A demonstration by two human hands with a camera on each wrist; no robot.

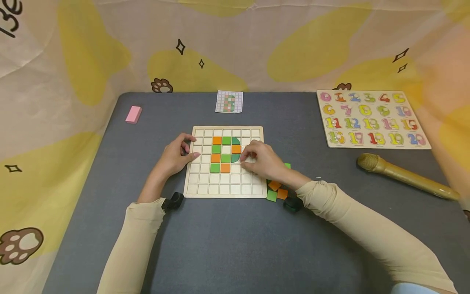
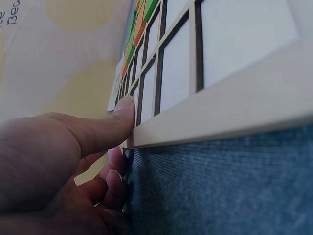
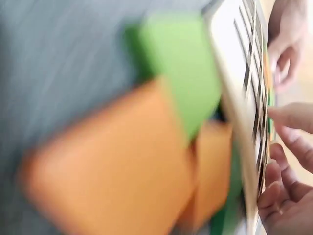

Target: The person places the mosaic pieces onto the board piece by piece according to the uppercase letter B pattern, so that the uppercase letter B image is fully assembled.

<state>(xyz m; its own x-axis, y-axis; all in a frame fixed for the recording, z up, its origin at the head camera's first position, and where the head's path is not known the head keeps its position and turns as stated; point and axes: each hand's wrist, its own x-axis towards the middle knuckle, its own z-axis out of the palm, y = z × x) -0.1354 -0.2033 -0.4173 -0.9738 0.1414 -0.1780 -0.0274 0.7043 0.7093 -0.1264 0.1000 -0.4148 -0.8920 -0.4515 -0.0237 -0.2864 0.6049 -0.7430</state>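
A pale wooden grid board (image 1: 225, 189) lies on the table, with orange, light green and dark green tiles in several cells. The left hand (image 1: 174, 156) holds its left edge, thumb (image 2: 115, 122) on the frame and other fingers curled beside the rim. Over the board, the right hand (image 1: 262, 159) has bent fingers at a dark green rounded tile (image 1: 235, 158). That tile sits in a cell, and I see nothing clearly pinched. Under the right forearm, loose orange tiles (image 1: 282, 194) and green tiles (image 1: 271, 196) lie by the board's right edge, partly hidden.
A small patterned card (image 1: 229, 101) lies behind the board. At the back left is a pink block (image 1: 134, 114). A number puzzle board (image 1: 373, 119) and a gold microphone (image 1: 407, 177) lie on the right. Printed cloth (image 1: 235, 45) hangs around the table.
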